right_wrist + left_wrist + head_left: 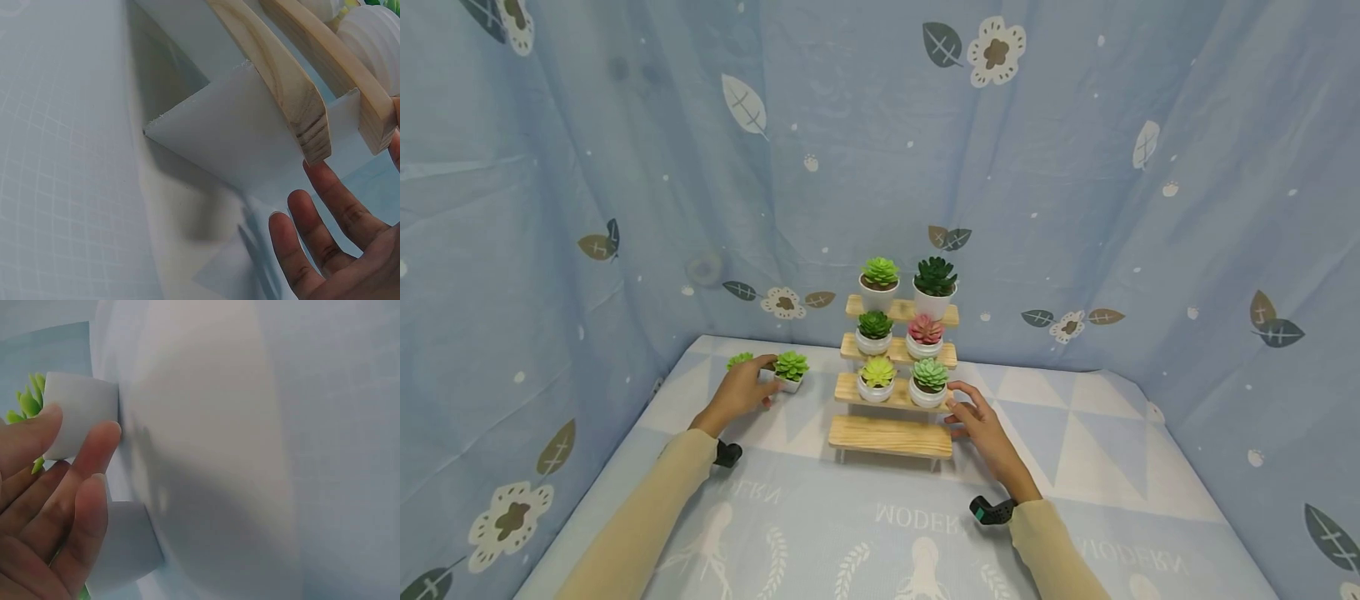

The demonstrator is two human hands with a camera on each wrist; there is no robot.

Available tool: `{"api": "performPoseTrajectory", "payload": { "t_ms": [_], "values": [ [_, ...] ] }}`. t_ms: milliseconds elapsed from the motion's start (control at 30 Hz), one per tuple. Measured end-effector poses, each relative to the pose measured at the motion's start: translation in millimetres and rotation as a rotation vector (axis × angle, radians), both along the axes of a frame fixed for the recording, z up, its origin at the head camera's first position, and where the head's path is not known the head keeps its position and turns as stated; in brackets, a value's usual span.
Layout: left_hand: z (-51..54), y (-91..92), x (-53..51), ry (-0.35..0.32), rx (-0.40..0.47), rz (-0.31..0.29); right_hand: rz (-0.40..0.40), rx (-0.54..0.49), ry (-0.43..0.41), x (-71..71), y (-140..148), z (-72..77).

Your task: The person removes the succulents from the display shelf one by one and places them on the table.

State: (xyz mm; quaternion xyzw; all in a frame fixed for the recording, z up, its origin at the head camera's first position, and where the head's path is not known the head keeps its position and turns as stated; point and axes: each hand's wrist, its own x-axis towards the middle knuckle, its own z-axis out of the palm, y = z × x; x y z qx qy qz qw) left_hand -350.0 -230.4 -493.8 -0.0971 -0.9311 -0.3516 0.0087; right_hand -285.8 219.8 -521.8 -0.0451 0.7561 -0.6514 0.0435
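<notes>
My left hand [742,390] is at the left side of a small green succulent in a white pot [790,371]. In the left wrist view the thumb overlaps that pot [81,412], its other fingers spread loosely below; the pot stands on the table. A second green succulent [740,359] is partly hidden behind the hand, its white pot [125,550] showing beneath the fingers. My right hand [981,423] is at the right end of a tiered wooden stand [891,436], fingertips by the board ends, fingers loosely extended. Whether they press on it is hard to tell.
Potted succulents fill the upper three tiers in pairs, among them a dark green one [935,279], a pink one [925,331] and a yellow-green one [877,375]. The lowest board is bare. A patterned blue curtain [1045,167] hangs behind the cloth-covered table [820,517].
</notes>
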Motion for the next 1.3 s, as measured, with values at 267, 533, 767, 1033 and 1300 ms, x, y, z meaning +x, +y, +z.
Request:
{"api": "performPoseTrajectory", "payload": {
  "t_ms": [267,533,767,1033,1300],
  "values": [
    [-1.7,0.0,3.4,0.027,-0.004,0.015,0.012,-0.012,-0.012,2.7,-0.6,5.4],
    [2.2,1.3,8.3,0.055,-0.005,0.033,0.031,-0.040,-0.047,1.1,0.9,7.0],
    [4.1,-1.1,9.4,0.108,0.038,0.048,0.010,-0.025,-0.023,-1.0,0.3,-0.1],
    [9.9,-0.9,10.4,0.162,0.090,0.040,0.002,-0.010,-0.014,-0.5,-0.1,-0.5],
    [21.0,10.4,19.1,0.222,0.256,-0.003,0.010,-0.025,-0.052,-0.2,0.6,2.9]
  ]
}}
